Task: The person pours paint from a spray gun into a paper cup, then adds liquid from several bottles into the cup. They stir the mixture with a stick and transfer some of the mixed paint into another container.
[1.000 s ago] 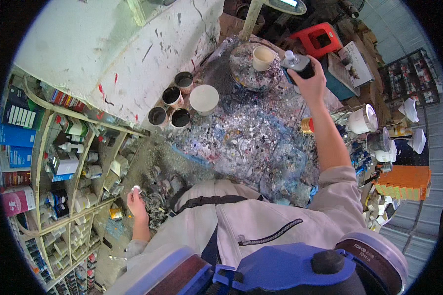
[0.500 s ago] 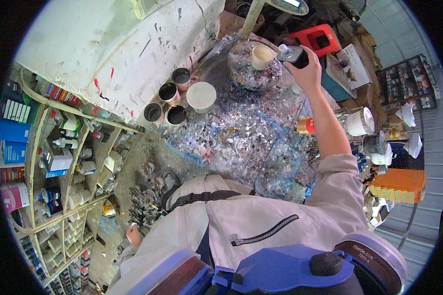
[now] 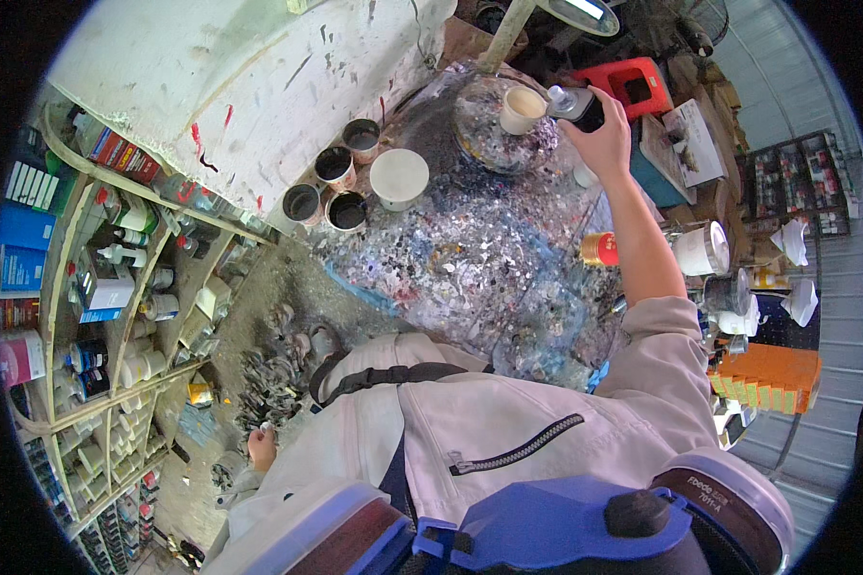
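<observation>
In the head view, the right hand (image 3: pixel 601 139) is gripping a dark bottle (image 3: pixel 585 113) at one o'clock, its thumb and fingers wrapping round opposite sides. The bottle is tilting over toward a cream cup (image 3: pixel 521 120), its pale spout pointing left and sitting right by the rim; whether the two are touching cannot be told. The cup is standing on a round, paint-crusted stand (image 3: pixel 479 134), also toward one o'clock. Between seven and eight o'clock, the left hand (image 3: pixel 262 448) is hanging low beside the body, its fingers curling; something pale is showing at the fingertips, but whether they are gripping it cannot be told. On the paint-spattered counter (image 3: pixel 470 268), four dark-filled cups (image 3: pixel 335 168) are clustering between ten and eleven o'clock, and a white tub (image 3: pixel 399 179) is standing beside them, nearer twelve. A red stool (image 3: pixel 657 88) is sitting beyond the bottle, between one and two.
</observation>
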A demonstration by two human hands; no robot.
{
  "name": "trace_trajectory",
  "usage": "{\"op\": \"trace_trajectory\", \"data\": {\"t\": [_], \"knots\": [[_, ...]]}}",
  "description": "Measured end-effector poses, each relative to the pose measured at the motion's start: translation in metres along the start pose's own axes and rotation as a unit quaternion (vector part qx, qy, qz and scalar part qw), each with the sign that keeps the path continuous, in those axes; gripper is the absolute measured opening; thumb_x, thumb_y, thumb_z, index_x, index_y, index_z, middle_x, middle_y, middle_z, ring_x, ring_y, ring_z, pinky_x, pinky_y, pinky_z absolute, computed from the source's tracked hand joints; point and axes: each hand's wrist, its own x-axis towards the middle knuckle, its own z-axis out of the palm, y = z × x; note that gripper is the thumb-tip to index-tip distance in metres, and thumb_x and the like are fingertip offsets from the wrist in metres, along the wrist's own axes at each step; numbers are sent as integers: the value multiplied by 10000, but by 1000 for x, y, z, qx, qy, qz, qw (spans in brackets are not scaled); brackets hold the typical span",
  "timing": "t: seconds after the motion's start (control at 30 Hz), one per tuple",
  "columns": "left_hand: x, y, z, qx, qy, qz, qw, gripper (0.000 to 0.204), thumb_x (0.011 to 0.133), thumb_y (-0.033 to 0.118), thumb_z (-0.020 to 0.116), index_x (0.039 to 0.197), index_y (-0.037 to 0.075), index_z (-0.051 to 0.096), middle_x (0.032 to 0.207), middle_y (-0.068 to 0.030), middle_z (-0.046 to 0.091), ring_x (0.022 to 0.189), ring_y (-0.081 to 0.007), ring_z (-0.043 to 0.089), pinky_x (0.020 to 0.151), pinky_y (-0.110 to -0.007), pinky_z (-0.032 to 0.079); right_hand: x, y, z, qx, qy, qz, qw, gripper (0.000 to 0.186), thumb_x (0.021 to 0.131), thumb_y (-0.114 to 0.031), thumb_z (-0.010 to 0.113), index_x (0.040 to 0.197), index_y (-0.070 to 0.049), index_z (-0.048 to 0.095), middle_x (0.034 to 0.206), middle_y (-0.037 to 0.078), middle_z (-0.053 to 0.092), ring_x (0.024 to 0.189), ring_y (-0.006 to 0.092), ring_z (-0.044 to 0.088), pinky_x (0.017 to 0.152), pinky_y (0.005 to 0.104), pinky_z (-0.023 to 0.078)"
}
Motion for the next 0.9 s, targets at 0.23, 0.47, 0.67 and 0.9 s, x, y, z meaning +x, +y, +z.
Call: {"op": "trace_trajectory", "data": {"t": [0.23,0.47,0.67,0.9], "knots": [[-7,0,-3,-29,19,6,999,361,1025,304,778,859,31,609,710,-24,609,569,-140,581,535,-350,533,5,-1,-1,-9,13,-40,999,783,723,-283,954,1425,-108,653,1318,149,701,1240,373,674,1085,465,546],[-5,-1,-6,-63,-4,-9,998,350,1038,312,760,892,29,614,745,-44,627,570,-146,587,546,-342,556,7,-1,-1,-37,3,-66,997,759,735,-284,941,1420,-111,663,1319,148,702,1243,373,671,1091,468,538],[-9,-1,-5,-72,-12,-29,997,347,1035,314,764,934,18,615,762,-53,634,585,-158,608,542,-341,556,6,0,0,-59,-7,-77,995,779,732,-296,938,1442,-127,665,1329,128,700,1252,357,671,1102,469,532],[-6,-11,-7,-28,-24,-49,998,340,1040,312,764,977,7,627,787,-71,658,584,-161,617,536,-342,553,6,2,1,-74,-18,-76,994,793,738,-317,941,1469,-178,666,1342,108,697,1267,337,666,1117,464,521]]}}
